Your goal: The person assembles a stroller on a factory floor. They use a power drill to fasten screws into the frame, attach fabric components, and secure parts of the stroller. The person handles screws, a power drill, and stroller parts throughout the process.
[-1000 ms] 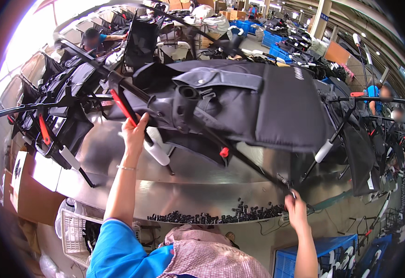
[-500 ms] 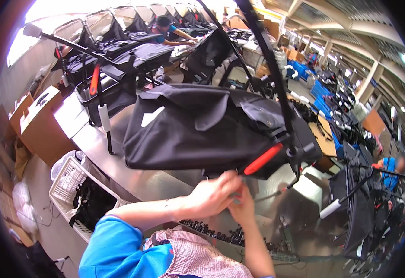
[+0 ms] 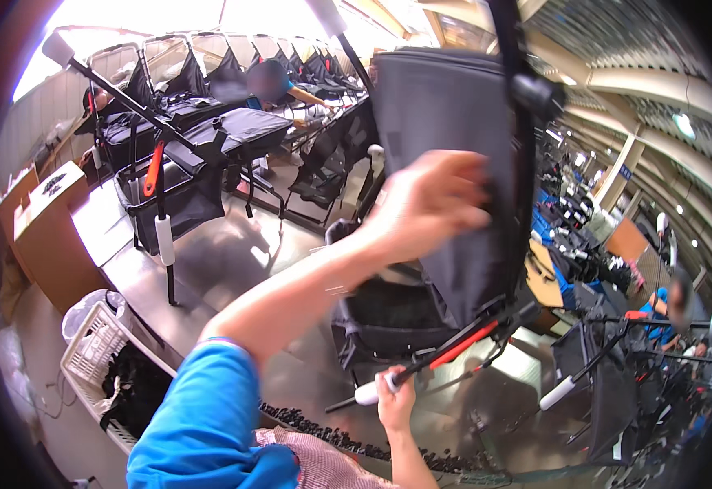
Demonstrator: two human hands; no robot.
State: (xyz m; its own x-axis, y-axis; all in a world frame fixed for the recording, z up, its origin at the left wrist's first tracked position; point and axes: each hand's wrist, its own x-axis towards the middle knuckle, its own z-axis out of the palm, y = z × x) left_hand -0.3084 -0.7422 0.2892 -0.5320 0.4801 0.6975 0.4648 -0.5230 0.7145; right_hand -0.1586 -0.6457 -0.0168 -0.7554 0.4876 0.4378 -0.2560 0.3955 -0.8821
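A black stroller seat panel (image 3: 445,106) stands tilted up in front of me, part of a black-framed stroller. My left hand (image 3: 433,204), blurred, reaches across the panel's face with its fingers apart; whether it touches the fabric I cannot tell. Lower down, my right hand (image 3: 395,398) is closed round the frame tube beside its white sleeve (image 3: 366,394). A red strip (image 3: 463,344) runs along the same frame. Beneath the raised panel hangs a black fabric basket (image 3: 392,322).
At the left stands another stroller (image 3: 189,196) with a red strip. A white crate (image 3: 87,354) holding black pieces is near my left elbow, with a cardboard box (image 3: 62,244) beyond it. Small black parts (image 3: 323,428) lie along the edge before me. Co-workers are at the back and right.
The seat panel has swung from lying flat to upright. My hands, together below it before, have parted: the left went up to the panel, the right down onto the frame tube.
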